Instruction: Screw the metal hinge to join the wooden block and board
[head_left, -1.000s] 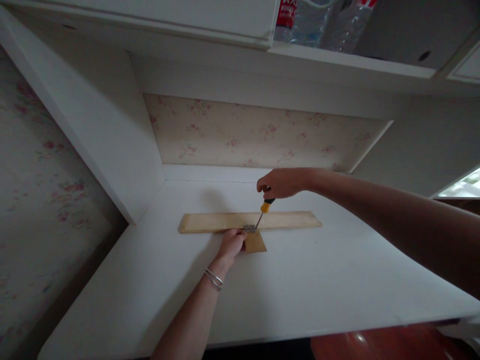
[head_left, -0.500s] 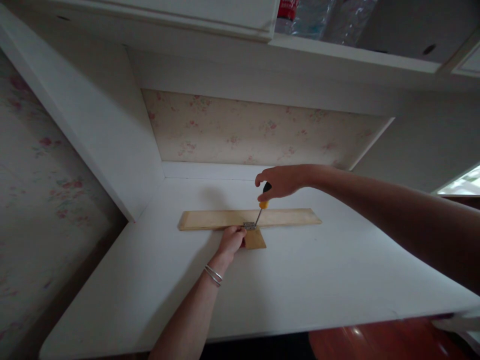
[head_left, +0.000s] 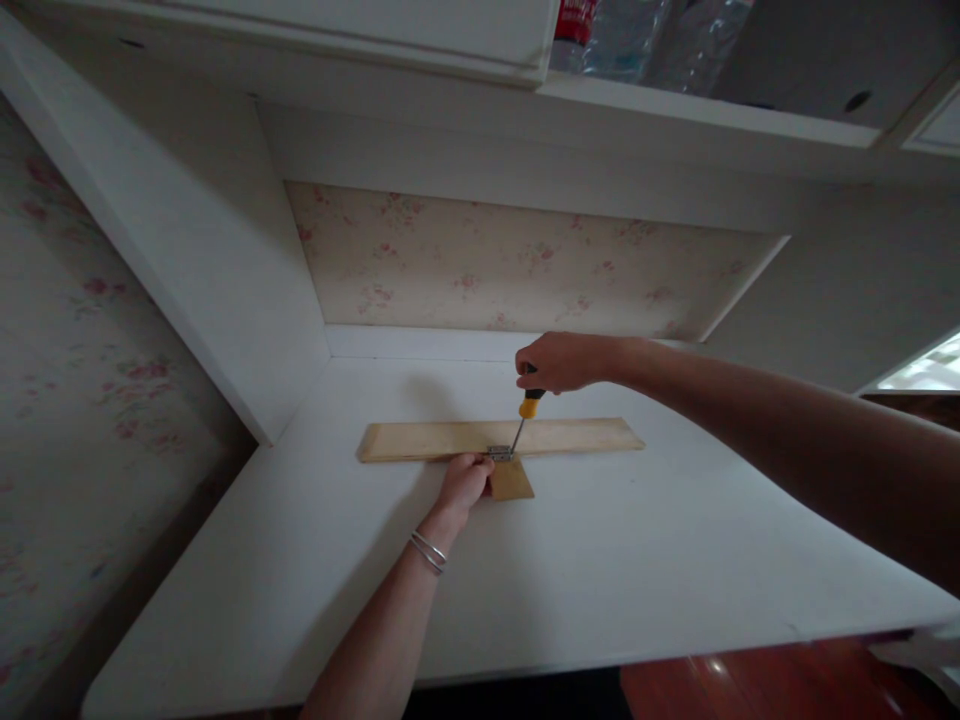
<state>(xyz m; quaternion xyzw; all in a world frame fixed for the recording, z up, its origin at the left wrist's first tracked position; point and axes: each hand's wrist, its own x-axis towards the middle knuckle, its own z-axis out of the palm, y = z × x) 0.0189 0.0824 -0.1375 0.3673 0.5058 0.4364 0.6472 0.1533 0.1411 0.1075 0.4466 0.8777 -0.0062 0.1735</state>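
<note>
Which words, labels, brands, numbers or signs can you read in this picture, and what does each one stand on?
Red label on a bottle at the top: white lettering, cut off by the frame and too blurred to quote.
Same label, lower line: too small to read.
Screwdriver, hinge, long board and small board: no lettering can be made out.

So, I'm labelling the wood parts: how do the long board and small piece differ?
The long board is far longer than the small piece. The long board looks paler, the small piece darker. The long board lies farther back, the small piece in front. Both meet at the metal hinge.
</note>
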